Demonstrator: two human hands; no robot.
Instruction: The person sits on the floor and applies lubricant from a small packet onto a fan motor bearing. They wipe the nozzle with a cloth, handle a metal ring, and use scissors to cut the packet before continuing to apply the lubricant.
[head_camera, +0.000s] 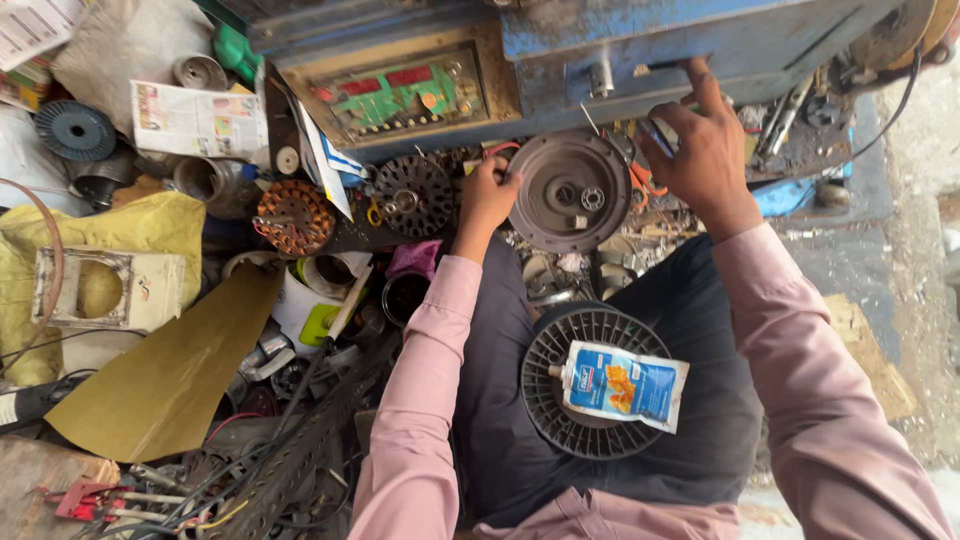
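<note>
My left hand (487, 195) grips the left rim of a round grey metal motor cover (570, 192) that stands tilted in front of me. My right hand (703, 140) reaches up to the blue metal cabinet (720, 45), index finger on its lower edge, with a thin tool partly hidden under the palm; I cannot tell what it is. On my lap lies a dark round slotted fan cover (590, 385) with a blue-and-white spouted pouch (622, 383) on top of it.
A finned rotor disc (413, 195) and a copper-wound stator (293, 214) lie to the left. Farther left are newspaper (197, 120), a yellow sack (120, 230), cardboard (170, 370), cans and loose wires. Screwdrivers and scrap parts crowd the right under the cabinet.
</note>
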